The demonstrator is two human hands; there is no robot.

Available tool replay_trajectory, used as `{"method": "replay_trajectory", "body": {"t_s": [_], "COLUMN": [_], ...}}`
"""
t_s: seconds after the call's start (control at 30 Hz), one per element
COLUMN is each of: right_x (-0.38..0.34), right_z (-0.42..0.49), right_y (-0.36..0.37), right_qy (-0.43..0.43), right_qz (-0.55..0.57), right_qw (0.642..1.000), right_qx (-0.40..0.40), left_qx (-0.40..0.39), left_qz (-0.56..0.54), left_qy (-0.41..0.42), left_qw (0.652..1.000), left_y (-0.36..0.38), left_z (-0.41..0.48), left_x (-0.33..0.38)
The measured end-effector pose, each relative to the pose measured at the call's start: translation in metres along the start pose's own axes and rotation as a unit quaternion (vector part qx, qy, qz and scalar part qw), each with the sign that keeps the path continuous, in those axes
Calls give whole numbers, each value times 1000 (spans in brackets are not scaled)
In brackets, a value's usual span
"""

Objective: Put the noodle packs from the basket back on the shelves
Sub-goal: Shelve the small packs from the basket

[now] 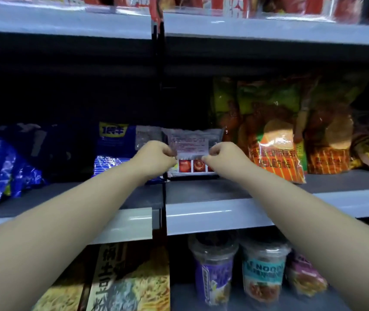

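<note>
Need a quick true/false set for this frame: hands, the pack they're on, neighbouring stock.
1. The left hand and the right hand both hold the tomato-picture pack. True.
2. The pack lies flat on the middle shelf. False: it stands upright there.
3. Blue packs sit to its left. True.
4. The cup noodles stand above the pack. False: they are below the middle shelf.
5. Orange packs sit to its right. True.
</note>
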State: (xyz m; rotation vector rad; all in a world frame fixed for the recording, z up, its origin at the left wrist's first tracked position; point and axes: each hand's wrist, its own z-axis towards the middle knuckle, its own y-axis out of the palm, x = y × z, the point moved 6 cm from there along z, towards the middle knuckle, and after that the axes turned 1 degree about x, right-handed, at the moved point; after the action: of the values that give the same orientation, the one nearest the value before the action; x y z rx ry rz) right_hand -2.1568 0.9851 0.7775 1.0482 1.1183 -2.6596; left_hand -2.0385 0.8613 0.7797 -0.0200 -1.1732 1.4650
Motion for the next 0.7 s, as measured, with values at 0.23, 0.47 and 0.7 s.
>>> {"method": "replay_trajectory", "body": {"t_s": [0.23,0.47,0.7], "right_x": [9,15,15], "right_z": [10,17,21], "right_y": [20,16,33], "right_qy": [-6,27,46], "right_qz": [-118,-57,-182], "right_qw": [989,994,974], "right_qx": [-88,-88,-127], "left_qx": [-78,-63,-94], "left_qz": [78,-24,48], "left_qy": [27,-57,-68], "left_qw": [994,996,992], "left_y": [24,9,14], "left_z": [-3,-11,-10], "left_x": [6,7,5]}}
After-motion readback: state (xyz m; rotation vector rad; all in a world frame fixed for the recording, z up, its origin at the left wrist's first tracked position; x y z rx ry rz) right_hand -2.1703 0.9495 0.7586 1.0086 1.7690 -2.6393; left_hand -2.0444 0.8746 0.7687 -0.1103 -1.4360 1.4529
